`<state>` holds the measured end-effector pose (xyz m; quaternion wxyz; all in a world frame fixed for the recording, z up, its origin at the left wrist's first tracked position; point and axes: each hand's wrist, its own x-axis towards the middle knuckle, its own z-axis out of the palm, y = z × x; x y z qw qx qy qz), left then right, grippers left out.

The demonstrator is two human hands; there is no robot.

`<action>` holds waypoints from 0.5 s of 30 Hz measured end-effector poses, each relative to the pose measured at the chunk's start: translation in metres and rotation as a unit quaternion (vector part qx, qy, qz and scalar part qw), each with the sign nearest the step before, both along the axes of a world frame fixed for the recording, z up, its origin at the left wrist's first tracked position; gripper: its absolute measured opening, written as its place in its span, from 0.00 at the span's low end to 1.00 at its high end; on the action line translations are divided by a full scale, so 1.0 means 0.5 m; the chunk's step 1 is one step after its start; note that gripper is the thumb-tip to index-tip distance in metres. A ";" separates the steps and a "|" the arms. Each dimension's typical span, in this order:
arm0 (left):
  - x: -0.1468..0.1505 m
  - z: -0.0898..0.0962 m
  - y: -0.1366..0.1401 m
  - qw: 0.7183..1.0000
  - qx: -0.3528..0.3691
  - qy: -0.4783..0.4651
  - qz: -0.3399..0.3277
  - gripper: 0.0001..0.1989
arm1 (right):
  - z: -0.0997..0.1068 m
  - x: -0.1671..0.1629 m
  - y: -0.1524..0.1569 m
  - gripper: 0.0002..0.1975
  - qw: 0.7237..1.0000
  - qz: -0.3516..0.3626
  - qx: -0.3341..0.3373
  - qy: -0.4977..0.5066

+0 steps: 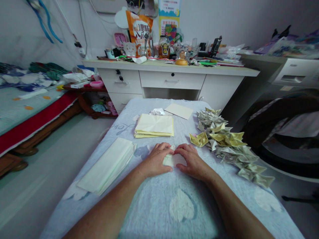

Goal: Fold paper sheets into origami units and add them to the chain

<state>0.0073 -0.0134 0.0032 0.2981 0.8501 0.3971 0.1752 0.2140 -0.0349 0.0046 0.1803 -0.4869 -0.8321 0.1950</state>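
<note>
2 hands, left [158, 159] and right [192, 160], fingers half-curled, gripping small pale paper [168, 160] between them

A pale blue cloth with whitish leaf or heart shapes covers the table [183, 205] in front of me. Toward its middle sits a stack of cream and yellow paper [154, 125], edges slightly uneven; just behind are a crumpled white scrap [157, 111] and a flat beige card [178, 111], lying askew. On the person's left, a long sheaf of whitish sheets [107, 166] lies slantwise. Along the right spreads a crowded row of folded silvery and gold paper pieces [231, 154], with one gold piece [198, 139] at its inner edge.
</note>
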 end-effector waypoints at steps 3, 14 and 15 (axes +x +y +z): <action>0.003 0.000 -0.002 1.000 0.012 -0.007 0.003 0.24 | 0.003 -0.001 -0.001 0.20 1.000 -0.005 -0.003 0.006; 0.008 -0.003 -0.001 0.998 0.029 -0.054 0.022 0.18 | 0.003 0.000 -0.004 0.26 0.999 0.027 0.004 0.018; 0.008 -0.003 0.000 0.997 0.022 -0.066 0.028 0.18 | 0.003 -0.001 -0.004 0.27 0.999 0.028 0.003 0.017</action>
